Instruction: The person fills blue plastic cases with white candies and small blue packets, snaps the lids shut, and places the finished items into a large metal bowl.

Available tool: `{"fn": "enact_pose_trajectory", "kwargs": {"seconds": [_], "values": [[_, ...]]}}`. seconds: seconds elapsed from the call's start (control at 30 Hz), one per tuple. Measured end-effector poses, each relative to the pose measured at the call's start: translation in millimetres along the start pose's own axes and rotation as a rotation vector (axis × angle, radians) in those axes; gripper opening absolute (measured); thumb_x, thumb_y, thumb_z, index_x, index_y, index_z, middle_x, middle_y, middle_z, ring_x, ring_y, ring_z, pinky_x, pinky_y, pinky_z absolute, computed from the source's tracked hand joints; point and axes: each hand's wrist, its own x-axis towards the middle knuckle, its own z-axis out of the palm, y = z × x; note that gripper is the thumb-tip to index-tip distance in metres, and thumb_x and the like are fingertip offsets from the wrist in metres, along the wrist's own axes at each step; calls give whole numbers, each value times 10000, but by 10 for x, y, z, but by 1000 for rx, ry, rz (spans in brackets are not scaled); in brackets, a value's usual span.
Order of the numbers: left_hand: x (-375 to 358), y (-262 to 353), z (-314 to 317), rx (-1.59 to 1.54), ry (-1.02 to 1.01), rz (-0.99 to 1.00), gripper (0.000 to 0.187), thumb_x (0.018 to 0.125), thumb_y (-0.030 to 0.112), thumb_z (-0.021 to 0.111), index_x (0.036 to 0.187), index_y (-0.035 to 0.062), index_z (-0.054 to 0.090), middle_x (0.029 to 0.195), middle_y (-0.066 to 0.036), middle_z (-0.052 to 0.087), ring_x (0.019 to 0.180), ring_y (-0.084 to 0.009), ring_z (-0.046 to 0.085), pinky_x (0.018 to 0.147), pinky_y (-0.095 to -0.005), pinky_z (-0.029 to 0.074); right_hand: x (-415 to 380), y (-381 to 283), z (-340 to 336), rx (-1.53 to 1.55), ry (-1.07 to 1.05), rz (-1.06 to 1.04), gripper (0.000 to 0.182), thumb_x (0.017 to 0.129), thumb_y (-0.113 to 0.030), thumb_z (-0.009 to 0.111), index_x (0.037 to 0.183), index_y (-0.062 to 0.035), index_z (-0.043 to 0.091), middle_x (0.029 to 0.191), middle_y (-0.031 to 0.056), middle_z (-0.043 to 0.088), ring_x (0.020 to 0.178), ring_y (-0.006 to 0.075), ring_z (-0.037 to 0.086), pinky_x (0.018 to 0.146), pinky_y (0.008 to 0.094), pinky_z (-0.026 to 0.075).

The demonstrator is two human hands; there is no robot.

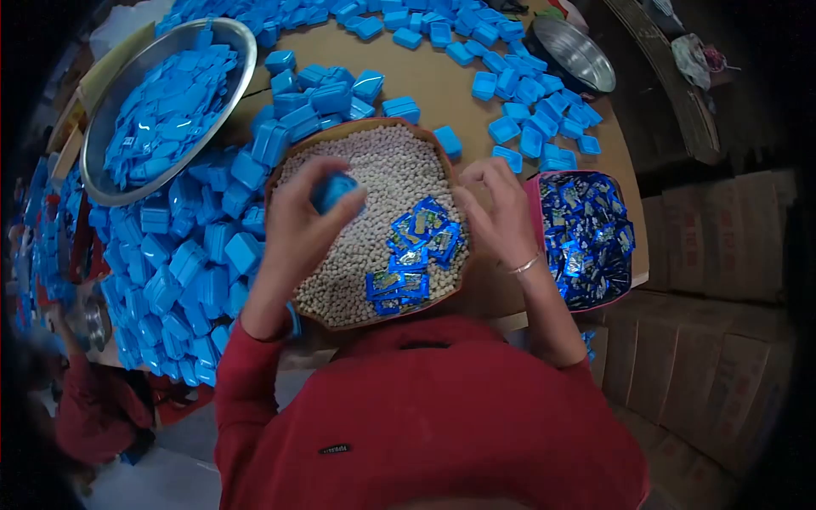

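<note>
My left hand (308, 217) is over the left part of a shallow tray (278, 180) filled with small pale round beads or pellets (374, 170). Between its thumb and fingers is a small blue plastic box (334, 192), blurred by motion. At the tray's right edge, my right hand (500, 211) has its fingers curled in towards the thumb; anything held there is too small or hidden to make out. Several shiny blue packets (425, 228) lie on the pellets, nearest to my right hand.
Closed blue boxes (200, 272) are heaped at the left, below a metal bowl (240, 81) of flat blue pieces. Open blue boxes (531, 110) spread at the back right near another metal bowl (578, 55). A pink-rimmed container (537, 212) holds blue packets. Cartons (722, 238) stand right; a person (93, 408) is lower left.
</note>
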Motion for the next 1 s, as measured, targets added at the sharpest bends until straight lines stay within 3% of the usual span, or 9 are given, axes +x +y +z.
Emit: {"fn": "enact_pose_trajectory", "kwargs": {"seconds": [0.07, 0.13, 0.23, 0.4, 0.57, 0.67, 0.73, 0.83, 1.0], "values": [[424, 56, -70, 230, 58, 149, 331, 766, 228, 724, 1018, 43, 616, 916, -116, 646, 813, -257, 581, 701, -365, 454, -7, 393, -120, -408, -16, 66, 169, 751, -47, 653, 892, -21, 562, 943, 167, 566, 873, 349, 555, 743, 435, 465], [830, 53, -24, 356, 65, 309, 310, 772, 257, 706, 974, 39, 616, 885, -132, 637, 814, -312, 575, 698, -413, 446, 5, 733, -218, -479, -47, 152, 139, 756, -63, 642, 882, -39, 588, 916, 162, 586, 869, 354, 568, 734, 442, 476], [1339, -169, 258, 579, -61, 355, 276, 775, 243, 690, 959, 47, 630, 888, -133, 620, 885, -321, 579, 713, -423, 457, 173, 1043, -483, -529, -23, 324, 81, 775, -108, 612, 848, -74, 626, 861, 155, 613, 835, 366, 595, 693, 459, 491], [1710, -609, 512, 961, -222, 299, 243, 757, 213, 693, 921, 43, 634, 964, -147, 584, 981, -345, 547, 781, -446, 467, 300, 1962, -1022, -658, 39, 413, 104, 738, -76, 596, 789, -69, 686, 823, 167, 664, 796, 339, 638, 698, 438, 506], [1763, -813, 403, 1057, -269, 182, 341, 726, 212, 717, 1006, 55, 600, 1072, -164, 539, 1076, -367, 493, 862, -506, 425, 398, 2098, -1090, -509, -57, 468, 97, 729, -62, 607, 784, -41, 683, 792, 146, 667, 759, 302, 646, 696, 388, 513], [1612, -573, 331, 1091, -226, 247, 429, 723, 223, 724, 1092, 65, 574, 1172, -174, 510, 1161, -378, 445, 931, -550, 368, 532, 2133, -893, -505, -43, 368, 124, 732, -73, 634, 842, -41, 682, 833, 143, 668, 770, 297, 648, 685, 375, 514], [1529, -403, 316, 1050, -165, 320, 477, 722, 230, 727, 1136, 64, 558, 1243, -178, 483, 1216, -383, 408, 964, -569, 330, 635, 2168, -765, -544, -111, 365, 238, 735, -74, 637, 971, -45, 654, 898, 154, 662, 837, 303, 644, 720, 380, 510], [1303, -78, 292, 915, -100, 471, 417, 734, 174, 723, 1102, 50, 569, 1191, -158, 515, 1189, -362, 435, 954, -506, 359, 750, 2063, -624, -564, -204, 407, 336, 713, -38, 632, 1048, -58, 612, 970, 153, 639, 913, 317, 616, 759, 384, 500], [964, 283, 288, 490, -230, 490, 308, 752, 110, 702, 1029, 41, 587, 1048, -149, 555, 1027, -334, 519, 846, -409, 431, 719, 1446, -629, -507, 279, -226, 346, 607, 87, 618, 915, -69, 591, 905, 108, 600, 882, 297, 581, 735, 386, 488]]}}
